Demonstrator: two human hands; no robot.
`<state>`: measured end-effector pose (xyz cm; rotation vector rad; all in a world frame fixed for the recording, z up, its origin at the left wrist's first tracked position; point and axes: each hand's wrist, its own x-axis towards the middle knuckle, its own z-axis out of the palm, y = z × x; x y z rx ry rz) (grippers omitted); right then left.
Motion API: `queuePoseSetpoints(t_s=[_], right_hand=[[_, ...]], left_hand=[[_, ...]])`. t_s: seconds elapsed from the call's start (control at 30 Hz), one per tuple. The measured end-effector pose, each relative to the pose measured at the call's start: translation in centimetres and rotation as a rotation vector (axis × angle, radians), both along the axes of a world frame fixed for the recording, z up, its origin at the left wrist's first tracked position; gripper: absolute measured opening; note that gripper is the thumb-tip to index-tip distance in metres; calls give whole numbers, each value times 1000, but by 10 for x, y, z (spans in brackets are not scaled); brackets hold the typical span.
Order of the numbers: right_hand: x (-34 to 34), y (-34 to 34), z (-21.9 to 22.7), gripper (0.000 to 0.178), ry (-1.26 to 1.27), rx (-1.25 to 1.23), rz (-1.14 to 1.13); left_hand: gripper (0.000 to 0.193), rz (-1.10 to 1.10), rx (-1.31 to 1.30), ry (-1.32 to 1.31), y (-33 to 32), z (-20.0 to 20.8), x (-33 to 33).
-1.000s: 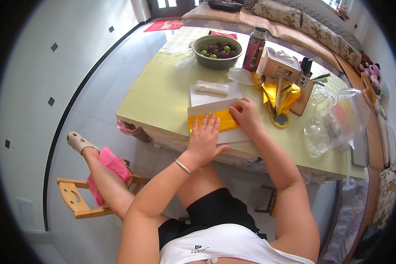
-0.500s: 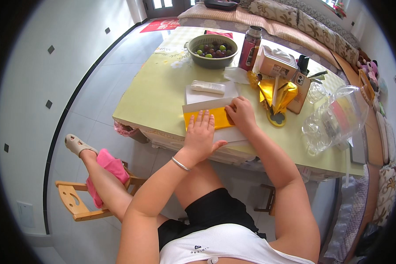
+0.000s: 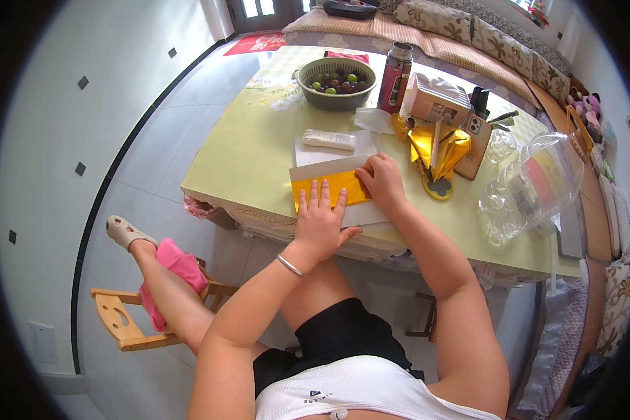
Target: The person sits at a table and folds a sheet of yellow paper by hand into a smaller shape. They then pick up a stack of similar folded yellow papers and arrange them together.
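A strip of shiny gold paper (image 3: 346,183) with a white border along its far side lies near the table's front edge, over white sheets (image 3: 315,155). My left hand (image 3: 320,218) rests its spread fingertips on the gold strip, palm down. At the strip's right end my right hand (image 3: 383,180) has its fingers curled closed on the paper; their tips are partly hidden. A small white tube-like packet (image 3: 329,139) lies on the sheet just beyond. To the right is a crumpled gold foil piece (image 3: 434,148), with a yellow-rimmed scissor-like handle (image 3: 437,187) below it.
A colander of grapes (image 3: 315,96), a dark red flask (image 3: 396,77), a tissue box (image 3: 437,101) and a phone (image 3: 472,150) stand farther back on the table (image 3: 238,157). A big clear plastic bottle (image 3: 525,189) lies at right. A wooden chair (image 3: 112,315) is at lower left.
My left hand has drawn slightly back toward me, and its fingers have spread wider on the gold paper. The right hand stays at the strip's right end.
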<state>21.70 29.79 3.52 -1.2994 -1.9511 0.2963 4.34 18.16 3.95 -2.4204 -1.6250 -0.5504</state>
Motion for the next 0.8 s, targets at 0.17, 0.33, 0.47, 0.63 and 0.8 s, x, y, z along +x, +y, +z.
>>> queuePoseSetpoints(t_s=[0.17,0.33,0.47,0.63,0.8], right_hand=[[1,-2,2,20,-3,-20,-6],[-1,-1,1,20,17,-30,5],[1,0,0,20,-21,-22,14],[8,-2,-3,35,48,18,-11],[-5,-27,20,47,-423,328,205]], left_hand=[[82,24,-16,12,-2,3,3],[88,2,-27,-10,1,0,0],[91,-49,-69,-27,6,-3,-1],[85,-37,-62,41,1,4,3],[93,-25,-156,64,2,4,3]])
